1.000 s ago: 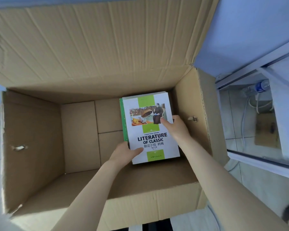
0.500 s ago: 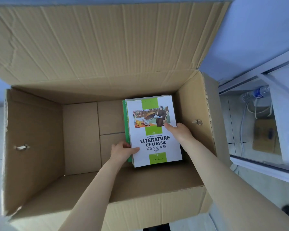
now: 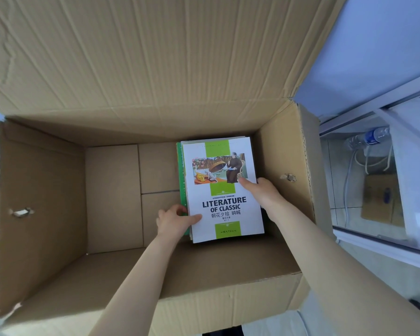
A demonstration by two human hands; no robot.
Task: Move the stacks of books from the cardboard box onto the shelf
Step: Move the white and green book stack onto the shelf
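Stack of books [image 3: 222, 190] sits in the cardboard box [image 3: 46, 190], left hand [image 3: 174, 220] and right hand [image 3: 262, 192] each with a grip on its sides; next up, a level lift out.

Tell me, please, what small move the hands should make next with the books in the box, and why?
Probably lift the stack of books straight up out of the cardboard box. The left hand and right hand already grip its opposite sides, thumbs on the top cover, and the box wall stands close on the right.
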